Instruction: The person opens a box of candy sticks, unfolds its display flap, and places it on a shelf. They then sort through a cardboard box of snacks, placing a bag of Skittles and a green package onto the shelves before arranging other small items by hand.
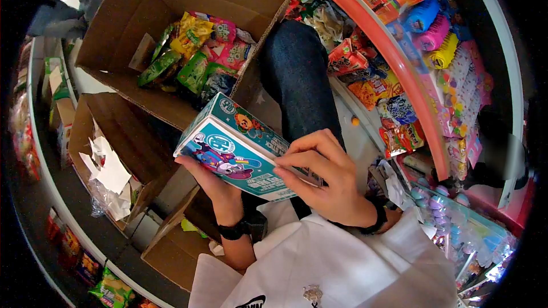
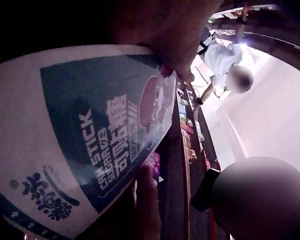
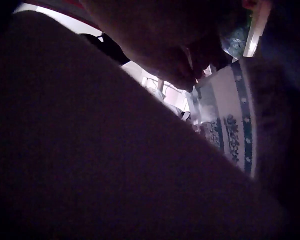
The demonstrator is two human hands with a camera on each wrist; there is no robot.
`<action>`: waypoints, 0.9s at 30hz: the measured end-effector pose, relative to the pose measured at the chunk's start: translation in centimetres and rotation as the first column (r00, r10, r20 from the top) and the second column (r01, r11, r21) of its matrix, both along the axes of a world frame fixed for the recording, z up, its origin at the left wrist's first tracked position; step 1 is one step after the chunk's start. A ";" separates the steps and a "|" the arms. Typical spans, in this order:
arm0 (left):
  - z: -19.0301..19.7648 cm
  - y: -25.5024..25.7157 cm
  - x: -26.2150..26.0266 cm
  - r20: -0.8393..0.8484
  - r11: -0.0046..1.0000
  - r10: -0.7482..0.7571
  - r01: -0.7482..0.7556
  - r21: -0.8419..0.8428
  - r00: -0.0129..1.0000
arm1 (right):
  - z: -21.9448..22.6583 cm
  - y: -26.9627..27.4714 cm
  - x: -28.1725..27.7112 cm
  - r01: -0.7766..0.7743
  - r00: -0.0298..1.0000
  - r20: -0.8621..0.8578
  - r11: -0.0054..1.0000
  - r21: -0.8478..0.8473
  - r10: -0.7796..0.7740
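A teal and white candy box (image 1: pixel 237 162) with cartoon pictures is held tilted in front of the person's chest. The left hand (image 1: pixel 216 188) holds it from the lower left, mostly hidden under the box. Stick-candy lettering shows on the box (image 2: pixel 105 135) in the left wrist view. At the box's right part, the right hand (image 1: pixel 334 179) has its thumb and index fingertips close together on the edge between two printed faces, with the other fingers bent above. The right wrist view is mostly dark, with one end of the box (image 3: pixel 230 115) showing.
An open carton (image 1: pixel 114 45) with several bright snack bags (image 1: pixel 200 51) stands beyond the box. Another carton (image 1: pixel 105 120) with torn white paper is at left, a third (image 1: pixel 177 251) below. A bent knee (image 1: pixel 299 74) and shelves of sweets (image 1: pixel 377 91) lie to the right.
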State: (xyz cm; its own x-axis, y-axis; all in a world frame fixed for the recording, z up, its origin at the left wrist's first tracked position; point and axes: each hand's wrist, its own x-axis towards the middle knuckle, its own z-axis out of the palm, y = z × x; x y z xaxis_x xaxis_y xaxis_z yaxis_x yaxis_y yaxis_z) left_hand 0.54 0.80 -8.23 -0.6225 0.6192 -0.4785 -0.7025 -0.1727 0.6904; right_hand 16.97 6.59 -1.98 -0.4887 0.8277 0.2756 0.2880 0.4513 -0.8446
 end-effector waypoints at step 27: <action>-2.0 -2.3 0.9 -0.446 0.987 0.052 -0.114 -0.112 0.894 | -0.5 0.5 -0.3 0.008 0.986 0.155 0.913 -0.408 0.060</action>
State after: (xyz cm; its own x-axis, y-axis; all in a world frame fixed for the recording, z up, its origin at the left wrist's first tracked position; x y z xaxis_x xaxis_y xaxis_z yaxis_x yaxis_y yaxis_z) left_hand 1.46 -1.51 -10.23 -0.8346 0.5063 -0.2170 -0.3084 -0.1030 0.9457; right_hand 16.66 7.08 -2.47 -0.5209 0.8375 -0.1653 0.4277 0.0884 -0.8996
